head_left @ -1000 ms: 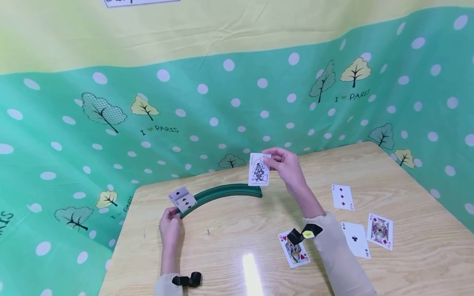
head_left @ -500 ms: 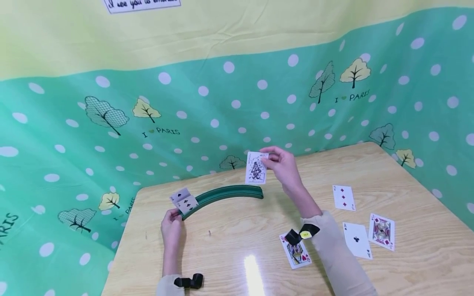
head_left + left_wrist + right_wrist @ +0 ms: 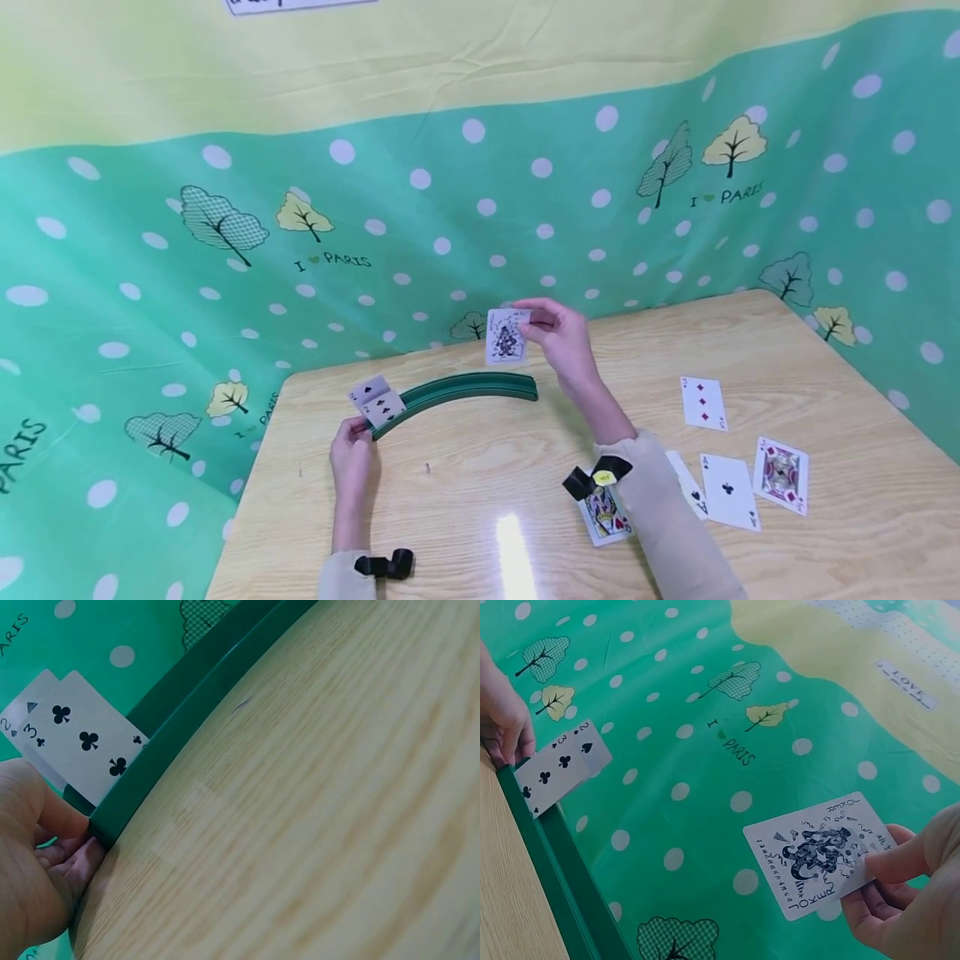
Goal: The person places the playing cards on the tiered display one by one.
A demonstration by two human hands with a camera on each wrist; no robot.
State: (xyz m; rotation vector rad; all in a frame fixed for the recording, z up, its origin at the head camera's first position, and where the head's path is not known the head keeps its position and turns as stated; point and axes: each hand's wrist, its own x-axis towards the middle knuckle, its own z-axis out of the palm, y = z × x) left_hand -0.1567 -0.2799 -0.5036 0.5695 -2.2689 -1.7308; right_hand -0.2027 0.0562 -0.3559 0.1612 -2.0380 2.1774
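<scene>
My right hand [image 3: 562, 342] pinches a black-and-white joker card [image 3: 814, 855] by its edge between thumb and fingers, face toward me. The card hangs upright behind and above the curved green card holder [image 3: 465, 386], over its right half. At the holder's left end, my left hand [image 3: 37, 847] grips the tip with thumb and fingers. Slotted in that end, overlapping, stand a three of clubs [image 3: 88, 741] and a two of spades [image 3: 367, 389], the two partly hidden behind the three.
Face up on the wooden table [image 3: 450, 517] at right lie a three of diamonds [image 3: 703, 403], an ace of clubs [image 3: 729, 492] and a jack of diamonds [image 3: 782, 475]. My right sleeve [image 3: 667, 508] partly covers a queen of hearts [image 3: 606, 517] and another card [image 3: 686, 483]. A patterned green cloth [image 3: 420, 250] rises behind.
My right hand has carried the joker card a little to the left. Another card now shows beside the right sleeve. The left hand keeps its grip on the holder's end.
</scene>
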